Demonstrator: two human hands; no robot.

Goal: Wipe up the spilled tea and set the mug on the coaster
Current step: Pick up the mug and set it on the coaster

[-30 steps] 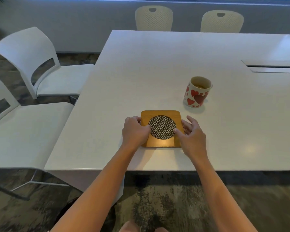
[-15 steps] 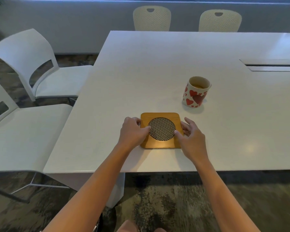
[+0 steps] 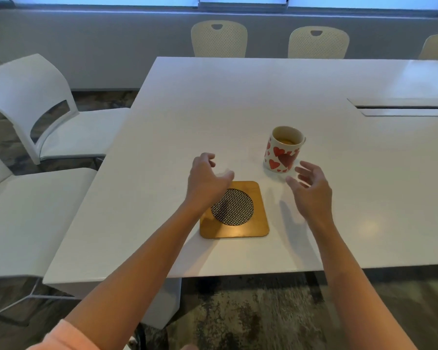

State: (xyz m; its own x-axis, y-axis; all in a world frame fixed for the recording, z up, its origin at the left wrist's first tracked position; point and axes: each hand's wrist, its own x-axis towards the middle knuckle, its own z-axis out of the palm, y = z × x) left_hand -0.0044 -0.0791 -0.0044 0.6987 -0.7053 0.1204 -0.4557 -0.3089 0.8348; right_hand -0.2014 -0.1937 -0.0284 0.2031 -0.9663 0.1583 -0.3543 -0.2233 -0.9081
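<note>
A square wooden coaster (image 3: 248,227) with a round woven black-and-white centre lies flat on the white table (image 3: 263,97) near its front edge. A white mug with red hearts (image 3: 283,152) stands upright behind and to the right of the coaster, with tea inside. My left hand (image 3: 206,179) hovers over the coaster's far left corner, fingers curled and apart, holding nothing. My right hand (image 3: 311,189) is raised to the right of the coaster, just in front of the mug, fingers spread and empty. No spilled tea or cloth is visible.
Two white chairs (image 3: 43,117) stand along the table's left side. Cream perforated chairs (image 3: 219,39) line the far side. A recessed cable slot (image 3: 402,109) sits in the tabletop at the right. Patterned carpet lies below the front edge.
Both hands have let go of the coaster and lifted off it. The left hand moved forward; the right hand moved forward and right toward the mug. The coaster stays put.
</note>
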